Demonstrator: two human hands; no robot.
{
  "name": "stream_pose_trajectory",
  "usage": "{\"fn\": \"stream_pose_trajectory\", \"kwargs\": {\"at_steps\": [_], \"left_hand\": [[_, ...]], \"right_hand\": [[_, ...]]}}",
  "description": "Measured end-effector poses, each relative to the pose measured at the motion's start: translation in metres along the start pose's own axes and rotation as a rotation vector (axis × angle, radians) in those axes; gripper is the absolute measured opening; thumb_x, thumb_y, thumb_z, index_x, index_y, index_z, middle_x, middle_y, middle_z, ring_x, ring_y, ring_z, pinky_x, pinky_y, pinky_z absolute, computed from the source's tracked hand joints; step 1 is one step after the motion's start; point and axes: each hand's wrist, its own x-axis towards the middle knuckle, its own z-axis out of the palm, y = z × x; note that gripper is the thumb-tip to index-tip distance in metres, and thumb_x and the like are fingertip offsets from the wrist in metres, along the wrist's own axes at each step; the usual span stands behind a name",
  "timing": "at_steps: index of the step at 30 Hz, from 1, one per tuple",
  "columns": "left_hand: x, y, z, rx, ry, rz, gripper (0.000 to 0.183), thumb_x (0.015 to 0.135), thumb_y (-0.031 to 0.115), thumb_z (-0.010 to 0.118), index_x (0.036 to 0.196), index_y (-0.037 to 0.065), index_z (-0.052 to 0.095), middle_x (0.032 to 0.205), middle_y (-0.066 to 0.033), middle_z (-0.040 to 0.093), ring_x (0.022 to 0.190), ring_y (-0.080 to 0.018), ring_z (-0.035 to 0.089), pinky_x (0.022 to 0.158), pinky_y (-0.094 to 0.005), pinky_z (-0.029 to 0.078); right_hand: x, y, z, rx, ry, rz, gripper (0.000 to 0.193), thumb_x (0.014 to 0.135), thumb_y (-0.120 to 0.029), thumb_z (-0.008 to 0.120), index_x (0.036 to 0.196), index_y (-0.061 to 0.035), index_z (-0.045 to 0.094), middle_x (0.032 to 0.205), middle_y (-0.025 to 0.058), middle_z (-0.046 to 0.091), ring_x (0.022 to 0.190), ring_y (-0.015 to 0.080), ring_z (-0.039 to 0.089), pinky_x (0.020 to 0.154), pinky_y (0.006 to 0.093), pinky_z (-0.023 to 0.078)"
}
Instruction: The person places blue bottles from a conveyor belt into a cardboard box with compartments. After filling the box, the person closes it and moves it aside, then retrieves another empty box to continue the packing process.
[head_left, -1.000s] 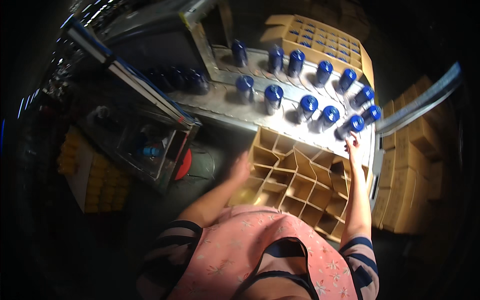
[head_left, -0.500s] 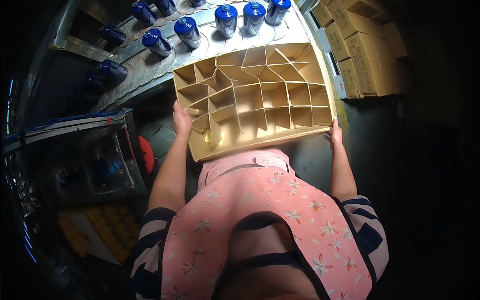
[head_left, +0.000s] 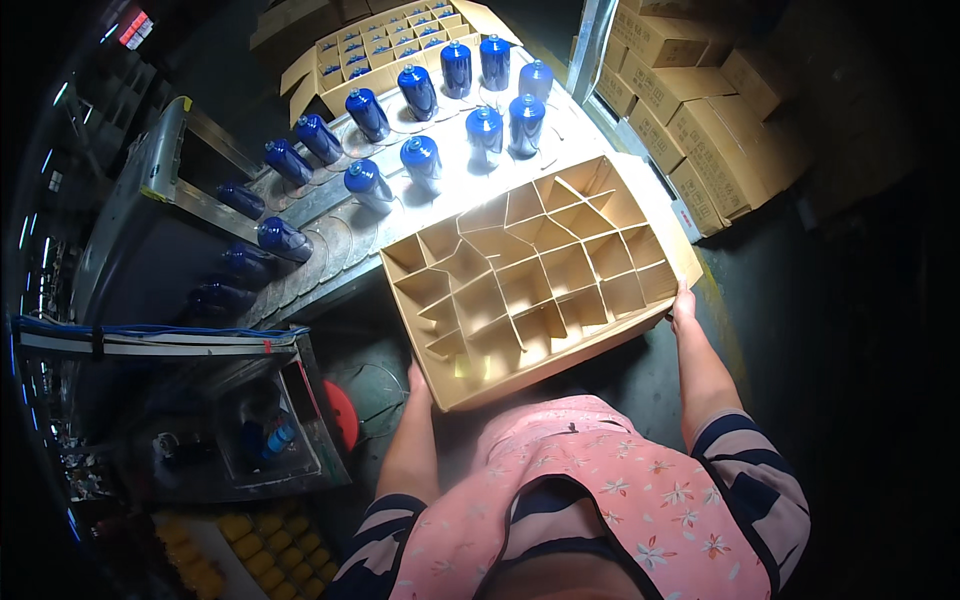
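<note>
An open cardboard box (head_left: 592, 338) with thin card dividers is held in front of me, tilted with its open side toward me. Its compartments look bare, apart from a small yellowish patch near the left end. My left hand (head_left: 418, 378) grips the left side low down, most of its fingers hidden by the box. On the right end, my right hand (head_left: 684, 304) is closed at the near corner. The box's far side rests on or just over the edge of a lit conveyor. Several glossy blue bottles (head_left: 422, 162) stand there in two curving rows beyond the box.
Round conveyor plates (head_left: 322, 262) curve along the left. At the back sits another divided carton (head_left: 345, 88) filled with blue-topped items. Cartons (head_left: 735, 150) are stacked to the right beyond a metal post (head_left: 590, 55). A red round stool (head_left: 341, 412) and yellow pieces (head_left: 270, 550) are lower left.
Both hands have carried the box forward to the conveyor's edge and tilted it slightly. The view has shifted, bringing the filled carton at the back into sight.
</note>
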Motion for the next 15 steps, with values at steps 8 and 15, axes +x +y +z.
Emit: {"fn": "stream_pose_trajectory", "kwargs": {"at_steps": [8,15], "left_hand": [[-0.094,-0.090,-0.072,-0.587,0.324,0.262,0.039,0.092,0.023,0.062,0.127,0.009,0.053,0.129,-0.0072,0.056,0.116,-0.0231,0.052,0.096,-0.0379,0.043],[-0.204,-0.093,-0.027,-0.548,0.428,0.933,0.039,0.086,-0.002,0.061,0.122,0.006,0.050,0.119,-0.0113,0.059,0.106,-0.0217,0.057,0.082,-0.0323,0.050]], "right_hand": [[0.041,0.017,-0.030,0.016,-0.070,-0.156,0.063,0.093,-0.065,0.039,0.124,-0.0126,0.052,0.116,0.0082,0.060,0.102,0.0257,0.056,0.075,0.0484,0.046],[0.048,0.024,-0.076,0.146,-0.193,-0.366,0.052,0.100,-0.043,0.043,0.117,0.0039,0.059,0.111,0.0106,0.064,0.100,0.0184,0.057,0.090,0.0327,0.043]]}}
